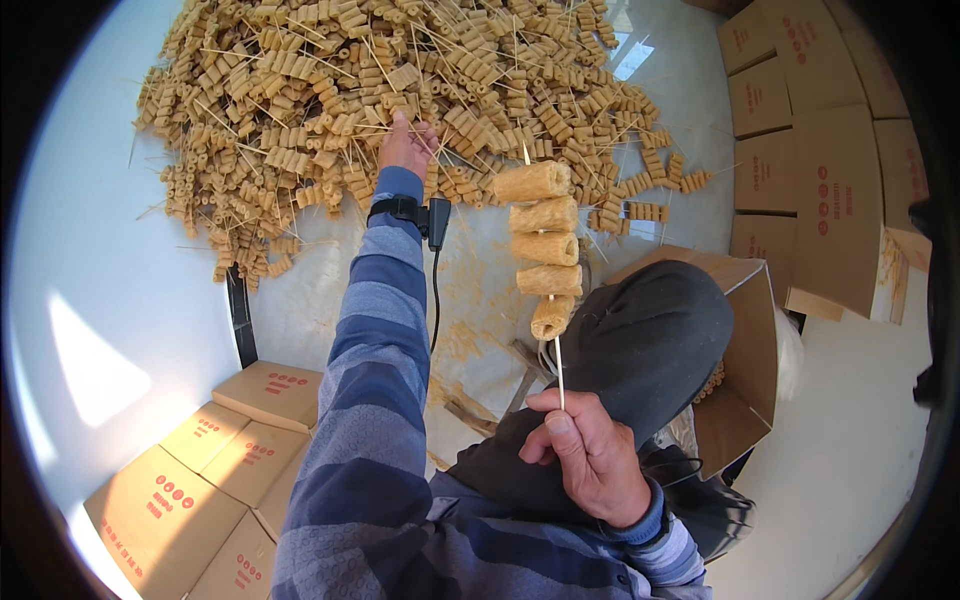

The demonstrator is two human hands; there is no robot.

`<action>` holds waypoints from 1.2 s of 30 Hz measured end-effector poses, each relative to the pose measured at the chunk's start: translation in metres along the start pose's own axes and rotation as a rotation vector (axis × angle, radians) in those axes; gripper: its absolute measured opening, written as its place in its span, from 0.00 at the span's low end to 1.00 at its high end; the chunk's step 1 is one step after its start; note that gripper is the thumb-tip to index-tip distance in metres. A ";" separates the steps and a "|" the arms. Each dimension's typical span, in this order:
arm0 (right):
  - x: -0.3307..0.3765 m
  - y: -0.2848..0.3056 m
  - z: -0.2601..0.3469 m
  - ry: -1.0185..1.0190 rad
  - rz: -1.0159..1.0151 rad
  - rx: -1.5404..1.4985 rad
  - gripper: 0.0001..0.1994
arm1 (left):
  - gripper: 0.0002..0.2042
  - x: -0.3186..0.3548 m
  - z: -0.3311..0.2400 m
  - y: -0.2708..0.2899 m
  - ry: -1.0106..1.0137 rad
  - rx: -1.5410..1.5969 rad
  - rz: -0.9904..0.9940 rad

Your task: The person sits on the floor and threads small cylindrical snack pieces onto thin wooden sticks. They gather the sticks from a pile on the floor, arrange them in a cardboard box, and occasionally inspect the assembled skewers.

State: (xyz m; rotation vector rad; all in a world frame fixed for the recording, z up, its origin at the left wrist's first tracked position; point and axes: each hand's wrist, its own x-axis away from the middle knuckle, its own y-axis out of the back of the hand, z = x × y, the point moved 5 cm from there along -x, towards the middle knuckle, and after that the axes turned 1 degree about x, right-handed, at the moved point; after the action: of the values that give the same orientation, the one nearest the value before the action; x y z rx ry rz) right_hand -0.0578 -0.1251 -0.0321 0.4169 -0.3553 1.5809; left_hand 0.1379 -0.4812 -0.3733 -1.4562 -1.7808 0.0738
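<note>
My right hand (590, 460) pinches the lower end of a bamboo stick between thumb and forefinger. Several golden-brown rolls, like rolled tofu skin, are threaded on it, making a skewer (545, 247) that stands up in front of my knee; its tip shows above the top roll. My left hand (408, 150) reaches forward to the near side of a large pile of similar skewers (330, 75). The fingers there are curled among sticks and rolls, and what they grip is partly hidden.
Cardboard boxes (225, 450) are stacked at the lower left, and more boxes (840, 190) at the right. An open carton (745, 370) stands beside my bent knee (655, 330). Crumbs lie on the pale surface before me. A strapped device with a cable (437, 225) is on my left wrist.
</note>
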 end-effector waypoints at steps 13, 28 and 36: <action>0.004 0.002 -0.005 -0.005 -0.026 -0.093 0.10 | 0.14 0.068 0.004 0.018 0.200 -0.103 0.092; -0.027 0.007 -0.020 0.195 -0.237 -0.488 0.15 | 0.16 0.369 -0.033 -0.119 0.305 -0.274 0.691; 0.006 0.015 -0.017 0.252 -0.304 -0.391 0.17 | 0.16 0.430 -0.032 -0.139 0.237 -0.670 0.661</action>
State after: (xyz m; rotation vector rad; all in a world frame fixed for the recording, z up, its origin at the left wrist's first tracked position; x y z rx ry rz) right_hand -0.0738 -0.1128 -0.0444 -0.0320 -0.3768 1.2135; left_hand 0.0474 -0.1791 -0.0478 -2.3744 -1.1038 -0.3764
